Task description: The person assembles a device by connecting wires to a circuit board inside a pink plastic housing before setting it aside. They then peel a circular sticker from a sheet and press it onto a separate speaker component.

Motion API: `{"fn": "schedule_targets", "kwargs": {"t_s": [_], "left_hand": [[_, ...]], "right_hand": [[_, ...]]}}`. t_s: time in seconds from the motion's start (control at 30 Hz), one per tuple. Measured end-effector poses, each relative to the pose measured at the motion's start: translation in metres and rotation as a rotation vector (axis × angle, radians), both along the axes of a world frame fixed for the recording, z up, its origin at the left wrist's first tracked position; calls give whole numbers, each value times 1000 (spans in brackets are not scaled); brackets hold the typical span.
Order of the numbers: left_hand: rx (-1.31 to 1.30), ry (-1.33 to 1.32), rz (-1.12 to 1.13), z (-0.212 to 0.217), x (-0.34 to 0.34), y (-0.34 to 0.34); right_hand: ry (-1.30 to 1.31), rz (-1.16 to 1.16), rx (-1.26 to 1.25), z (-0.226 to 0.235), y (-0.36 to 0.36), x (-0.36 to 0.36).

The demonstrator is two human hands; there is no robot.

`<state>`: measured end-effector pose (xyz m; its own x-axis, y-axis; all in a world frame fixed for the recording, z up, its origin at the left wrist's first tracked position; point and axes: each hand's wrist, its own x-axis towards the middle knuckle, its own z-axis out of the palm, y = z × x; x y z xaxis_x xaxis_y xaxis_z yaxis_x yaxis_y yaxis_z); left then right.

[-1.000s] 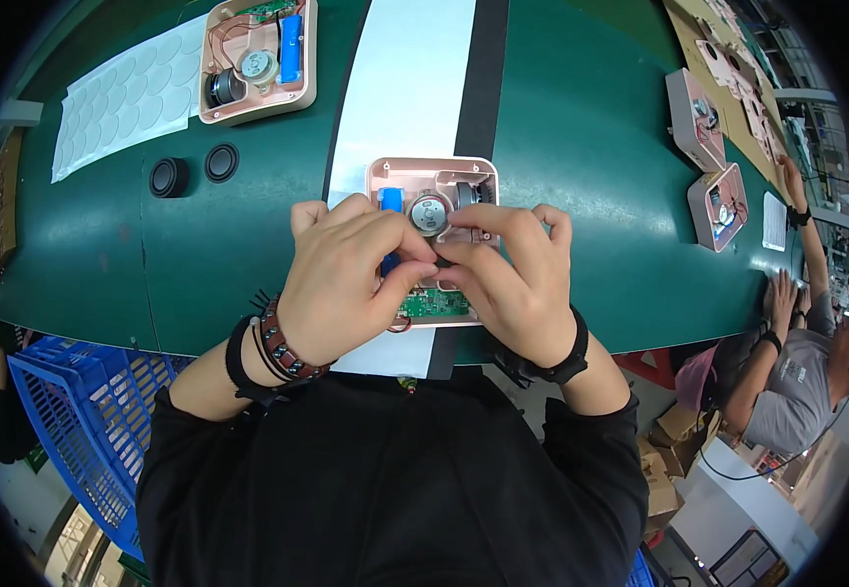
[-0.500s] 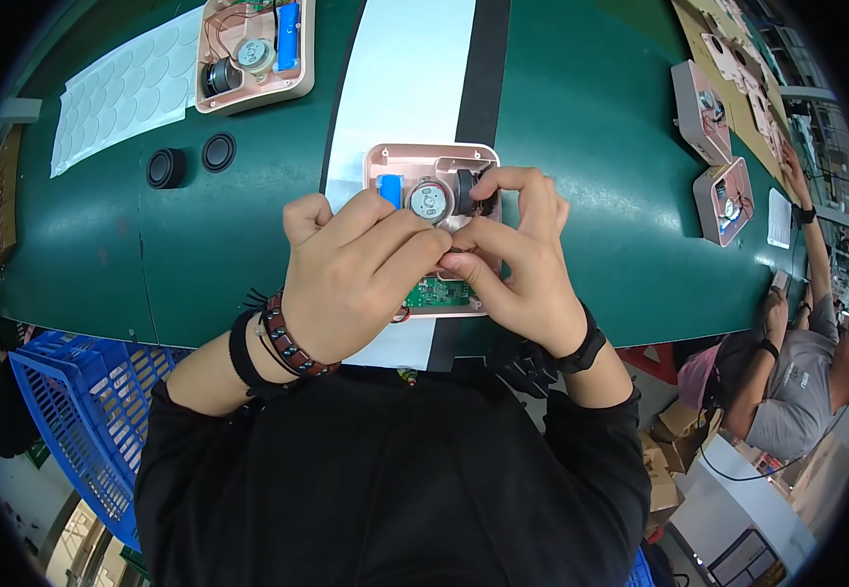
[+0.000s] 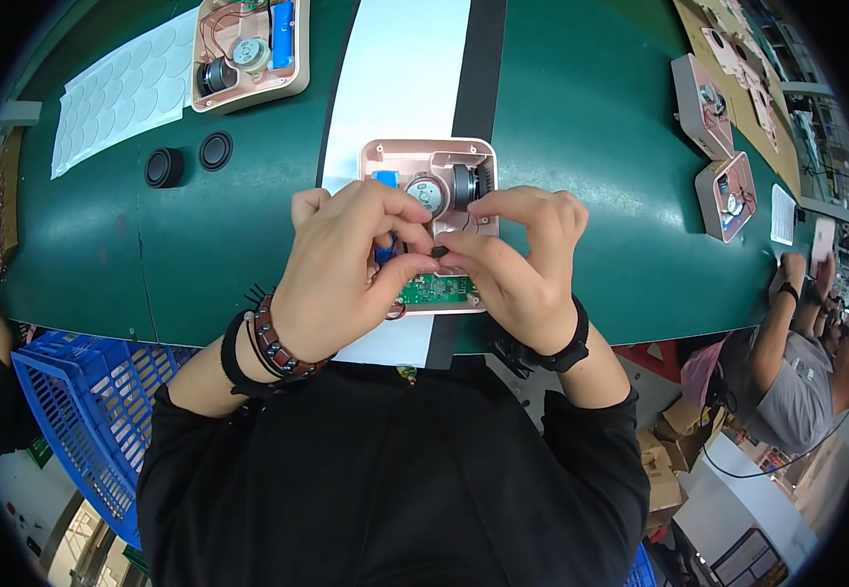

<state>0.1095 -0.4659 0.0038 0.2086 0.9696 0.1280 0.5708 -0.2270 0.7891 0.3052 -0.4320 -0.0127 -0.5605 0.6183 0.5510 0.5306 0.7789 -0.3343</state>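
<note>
In front of me a pink plastic housing (image 3: pixel 370 149) lies open side up. It contains a round silver motor-like part (image 3: pixel 426 192), a black speaker (image 3: pixel 462 186), a blue cylindrical battery (image 3: pixel 385 178) and a green circuit board (image 3: pixel 436 290). Over its middle, a small black piece (image 3: pixel 440 251) is pinched by the thumb and index finger of my right hand (image 3: pixel 527 279); thin wires run close by. My left hand (image 3: pixel 341 274) is curled with its thumb and fingertips up against the same piece; whether it grips it too, I cannot tell. My hands cover part of the battery and the housing's sides.
Another filled pink housing (image 3: pixel 299 78) sits back left, beside a sheet of round white stickers (image 3: pixel 116 98) and two black speakers (image 3: pixel 163 168) (image 3: pixel 216 151). Two more housings (image 3: pixel 704 110) (image 3: pixel 708 210) stand at right, near a co-worker (image 3: pixel 796 382). A blue crate (image 3: pixel 82 411) is at lower left.
My fingers have parted a little, and the small black piece now shows between them. The right fingers have come off the speaker. At right, the co-worker's reaching arm has drawn back.
</note>
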Motion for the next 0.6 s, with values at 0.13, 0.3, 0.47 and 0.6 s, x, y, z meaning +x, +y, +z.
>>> {"fn": "schedule_targets", "kwargs": {"t_s": [0.13,0.3,0.47,0.6], "left_hand": [[56,22,-18,-2,0,0],[244,216,-13,-1,1,-4],[344,362,28,-1,8,-6],[363,403,68,-3,10,-5]], "right_hand": [[-58,41,80,-4,0,0],[-123,31,155,-5,-3,-1],[-167,-2,215,-3,-4,-2],[-107,5,-83,3,-4,-2]]}}
